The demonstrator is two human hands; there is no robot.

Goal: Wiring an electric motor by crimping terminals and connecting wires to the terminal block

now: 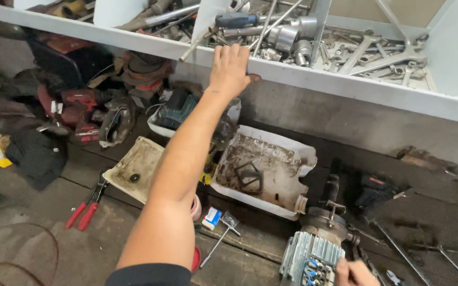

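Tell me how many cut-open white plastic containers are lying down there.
3: a dirty one right of the arm, a flat one left of it, another behind; more may be hidden.

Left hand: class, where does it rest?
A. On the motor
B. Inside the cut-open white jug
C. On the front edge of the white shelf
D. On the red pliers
C: the left hand lies with its palm against the front edge of the white shelf, fingers reaching over towards the sockets; it holds nothing.

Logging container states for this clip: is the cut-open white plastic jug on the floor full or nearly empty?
Nearly empty. The white jug lies on its side, cut open, holding only brown grime and a dark bracket-like metal piece.
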